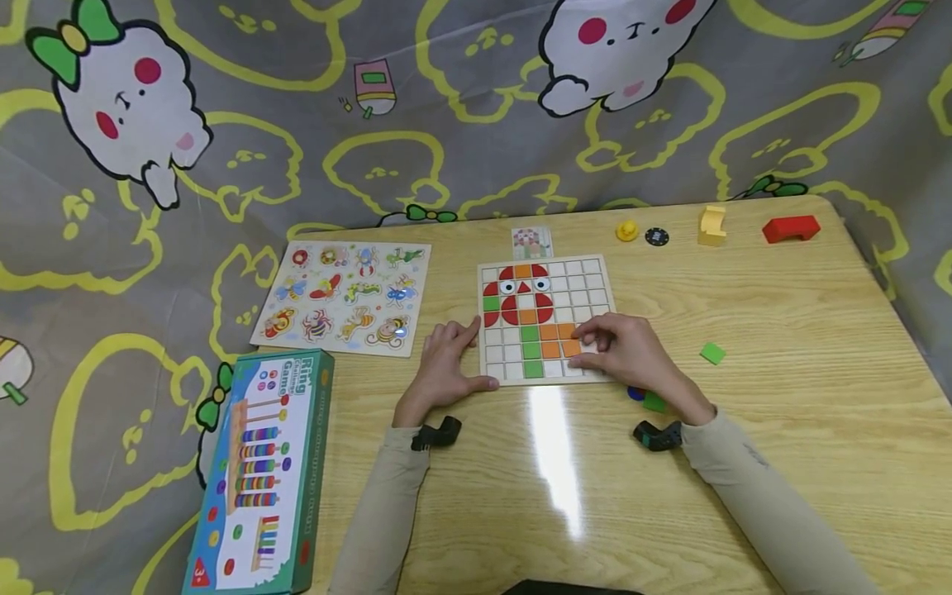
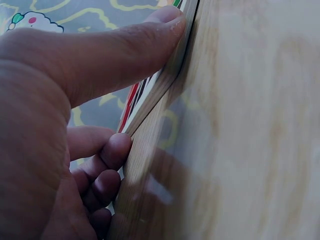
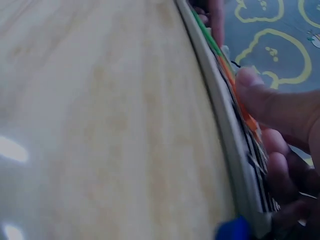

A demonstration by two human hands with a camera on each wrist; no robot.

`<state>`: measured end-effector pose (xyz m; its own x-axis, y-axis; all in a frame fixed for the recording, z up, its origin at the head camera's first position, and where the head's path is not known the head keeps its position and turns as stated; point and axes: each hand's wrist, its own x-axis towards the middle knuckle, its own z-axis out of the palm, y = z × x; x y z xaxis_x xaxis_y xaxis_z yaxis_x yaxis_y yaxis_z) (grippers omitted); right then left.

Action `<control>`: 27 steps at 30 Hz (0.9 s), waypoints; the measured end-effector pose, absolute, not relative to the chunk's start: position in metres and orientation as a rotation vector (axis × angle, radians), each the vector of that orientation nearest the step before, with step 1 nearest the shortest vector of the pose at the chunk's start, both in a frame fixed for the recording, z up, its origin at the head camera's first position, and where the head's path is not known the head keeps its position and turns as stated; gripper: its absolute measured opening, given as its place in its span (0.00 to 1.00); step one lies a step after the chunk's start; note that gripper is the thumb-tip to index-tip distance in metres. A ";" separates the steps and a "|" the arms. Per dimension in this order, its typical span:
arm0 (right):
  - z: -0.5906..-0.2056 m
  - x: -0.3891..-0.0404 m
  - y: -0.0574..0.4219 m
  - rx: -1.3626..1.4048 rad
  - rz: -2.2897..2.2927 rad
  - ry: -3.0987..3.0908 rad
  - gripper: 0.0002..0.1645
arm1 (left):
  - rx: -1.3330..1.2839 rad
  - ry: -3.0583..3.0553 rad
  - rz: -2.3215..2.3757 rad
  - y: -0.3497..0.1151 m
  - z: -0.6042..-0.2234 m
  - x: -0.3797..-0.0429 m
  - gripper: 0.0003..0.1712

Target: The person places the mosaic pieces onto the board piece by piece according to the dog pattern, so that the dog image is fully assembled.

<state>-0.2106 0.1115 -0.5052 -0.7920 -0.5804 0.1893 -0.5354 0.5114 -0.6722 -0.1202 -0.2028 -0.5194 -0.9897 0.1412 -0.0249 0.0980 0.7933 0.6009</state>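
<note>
A wooden grid board (image 1: 506, 357) lies flat, holding red, green and orange tiles and two eye tiles in an owl-like pattern. My left hand (image 1: 445, 368) is at its lower left corner, the thumb against the near edge and the index finger at the left side. In the left wrist view, the thumb (image 2: 125, 55) lies along the board's edge (image 2: 155, 95) with the other fingers curled beside it. My right hand (image 1: 628, 351) pinches an orange square tile (image 1: 571, 348) at the board, beside other orange tiles. The fingertips partly cover that tile.
Loose green tiles (image 1: 712, 354) and a blue piece (image 1: 635, 393) lie to the right, the latter partly under my right hand. A pattern card (image 1: 530, 242) is behind the board. An insect puzzle (image 1: 338, 297) and a ring game box (image 1: 260, 471) are at left; red (image 1: 792, 229) and yellow (image 1: 711, 226) blocks stand back right.
</note>
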 end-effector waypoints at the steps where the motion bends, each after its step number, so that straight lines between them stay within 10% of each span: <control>1: -0.505 -0.211 0.113 -0.986 -1.158 2.667 0.20 | 0.198 2.909 0.968 -0.202 -0.520 -0.120 0.65; 27: -0.490 -0.193 0.160 -0.934 -1.198 2.786 0.15 | 0.175 2.904 1.000 -0.200 -0.519 -0.119 0.64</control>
<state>-0.1929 0.1597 -0.4902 -0.8264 -0.5045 0.2503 -0.5287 0.5419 -0.6534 -0.1189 -0.2003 -0.5194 -0.9914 0.1283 -0.0245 0.0860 0.7825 0.6167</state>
